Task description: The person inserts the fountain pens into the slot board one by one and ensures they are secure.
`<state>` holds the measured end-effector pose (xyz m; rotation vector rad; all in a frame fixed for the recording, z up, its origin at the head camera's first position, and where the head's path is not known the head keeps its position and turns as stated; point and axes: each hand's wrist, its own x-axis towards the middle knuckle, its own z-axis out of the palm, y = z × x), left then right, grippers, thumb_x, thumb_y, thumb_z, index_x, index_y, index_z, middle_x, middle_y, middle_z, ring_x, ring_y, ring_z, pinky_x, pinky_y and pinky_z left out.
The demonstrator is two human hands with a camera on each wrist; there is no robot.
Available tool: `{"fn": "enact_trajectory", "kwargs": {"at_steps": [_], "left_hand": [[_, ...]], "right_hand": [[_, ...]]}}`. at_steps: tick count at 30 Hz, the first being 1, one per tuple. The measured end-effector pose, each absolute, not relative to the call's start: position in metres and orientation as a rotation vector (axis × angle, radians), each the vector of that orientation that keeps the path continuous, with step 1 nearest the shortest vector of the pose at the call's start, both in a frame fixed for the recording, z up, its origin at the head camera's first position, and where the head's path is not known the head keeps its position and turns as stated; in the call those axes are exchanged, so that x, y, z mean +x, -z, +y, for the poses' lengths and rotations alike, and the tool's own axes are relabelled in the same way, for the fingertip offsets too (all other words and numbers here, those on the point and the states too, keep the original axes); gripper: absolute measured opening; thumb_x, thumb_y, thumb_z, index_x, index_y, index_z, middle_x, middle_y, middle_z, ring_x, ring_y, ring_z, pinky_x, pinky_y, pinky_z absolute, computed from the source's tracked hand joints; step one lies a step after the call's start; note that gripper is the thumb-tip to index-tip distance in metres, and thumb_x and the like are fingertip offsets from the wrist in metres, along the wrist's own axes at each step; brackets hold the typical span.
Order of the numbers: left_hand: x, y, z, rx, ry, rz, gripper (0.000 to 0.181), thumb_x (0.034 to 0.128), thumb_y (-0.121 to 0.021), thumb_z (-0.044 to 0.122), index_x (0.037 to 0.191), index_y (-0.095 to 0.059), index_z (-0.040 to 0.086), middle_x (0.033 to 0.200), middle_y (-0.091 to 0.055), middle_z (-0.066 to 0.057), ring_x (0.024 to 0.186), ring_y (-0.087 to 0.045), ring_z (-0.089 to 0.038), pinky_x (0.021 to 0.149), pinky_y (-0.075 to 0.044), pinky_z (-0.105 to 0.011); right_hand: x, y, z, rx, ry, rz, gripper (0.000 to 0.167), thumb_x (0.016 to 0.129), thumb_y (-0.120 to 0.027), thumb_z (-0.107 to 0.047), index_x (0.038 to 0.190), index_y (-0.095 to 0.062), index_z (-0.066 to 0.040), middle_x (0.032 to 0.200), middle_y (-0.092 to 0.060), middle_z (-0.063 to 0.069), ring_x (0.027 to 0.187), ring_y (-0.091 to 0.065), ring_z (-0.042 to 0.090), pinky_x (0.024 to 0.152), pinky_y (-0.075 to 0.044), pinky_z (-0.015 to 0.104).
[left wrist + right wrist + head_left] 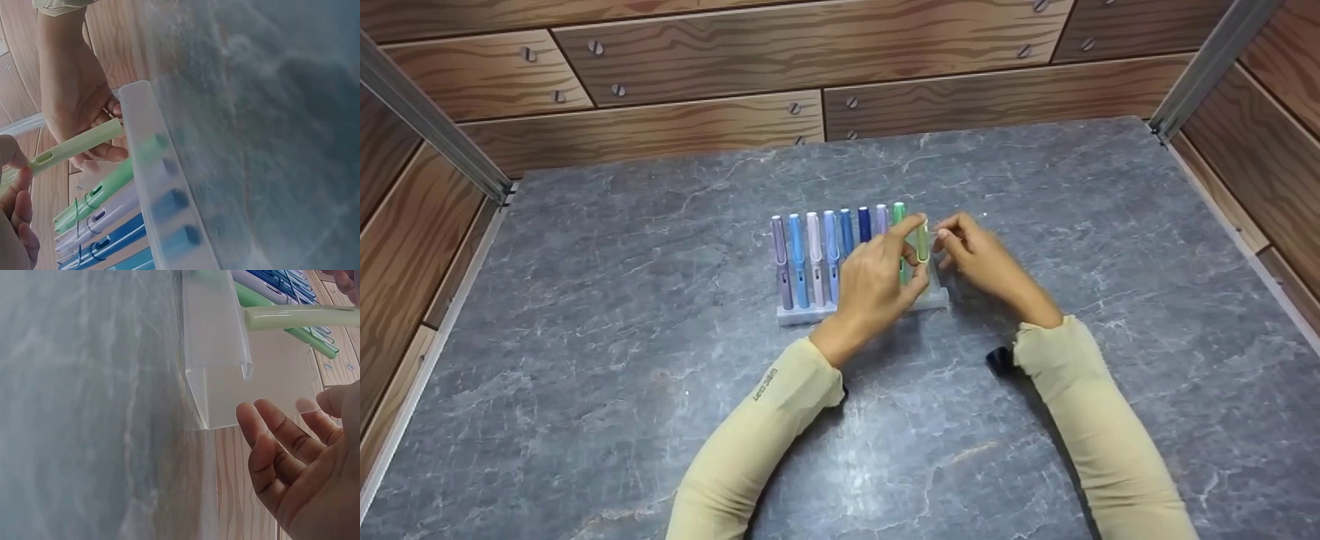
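My left hand (874, 281) pinches a pale yellow-green pen (922, 240) between thumb and finger at the right end of a clear pen stand (799, 318). In the left wrist view, that pen (79, 145) slants, with its lower end at the stand's front lip (135, 107). Whether the end sits inside the lip I cannot tell. My right hand (979, 259) is beside the stand's right end, fingers loosely bent and holding nothing. The right wrist view has its fingertips (250, 417) close to the translucent back panel (275, 377); contact is unclear.
Several capped pens lean in a row in the stand, including a green pen (115, 183), a lilac pen (107, 214) and a blue pen (112, 242). A small black object (999, 361) lies by the right sleeve. Wood-patterned walls (697, 60) enclose the grey marbled table (585, 375).
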<state>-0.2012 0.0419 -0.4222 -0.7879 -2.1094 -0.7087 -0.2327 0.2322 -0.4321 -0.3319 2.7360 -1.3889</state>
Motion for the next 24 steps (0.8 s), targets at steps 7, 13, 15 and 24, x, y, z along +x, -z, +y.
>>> {"fn": "enact_trajectory", "kwargs": {"at_steps": [7,13,15,24], "left_hand": [[-0.2044,0.4217,0.0422,-0.792,0.706,-2.128,0.057,0.0731,-0.071,0.009,0.125,-0.047,0.013,0.075,-0.065,0.007,0.059,-0.053,-0.011,0.053,-0.04,-0.025],[-0.2057,0.4208,0.0409,-0.798,0.703,-2.158,0.056,0.0745,-0.071,0.009,0.126,-0.048,0.013,0.076,-0.066,0.006,0.06,-0.054,-0.012,0.054,-0.041,-0.026],[-0.2056,0.4202,0.0406,-0.794,0.703,-2.174,0.055,0.0754,-0.071,0.01,0.126,-0.048,0.013,0.076,-0.066,0.006,0.06,-0.054,-0.011,0.054,-0.042,-0.026],[-0.205,0.4174,0.0408,-0.788,0.663,-2.226,0.055,0.0785,-0.069,0.013,0.128,-0.046,0.015,0.077,-0.066,0.008,0.06,-0.054,-0.011,0.054,-0.042,-0.027]], "right_hand": [[-0.2333,0.4318,0.2324,-0.328,1.378,2.741,0.031,0.104,-0.039,-0.024,0.121,-0.047,0.001,0.106,-0.063,0.022,0.081,-0.066,0.034,0.069,-0.052,0.031],[-0.2329,0.4329,0.2327,-0.321,1.369,2.741,0.033,0.104,-0.039,-0.027,0.122,-0.048,0.0,0.106,-0.063,0.021,0.082,-0.066,0.034,0.067,-0.05,0.026],[-0.2327,0.4332,0.2327,-0.326,1.368,2.739,0.034,0.104,-0.038,-0.027,0.122,-0.047,0.0,0.106,-0.062,0.021,0.082,-0.066,0.034,0.068,-0.05,0.027],[-0.2323,0.434,0.2332,-0.35,1.363,2.717,0.037,0.104,-0.036,-0.029,0.124,-0.045,0.001,0.108,-0.061,0.022,0.084,-0.065,0.035,0.071,-0.051,0.033]]}}
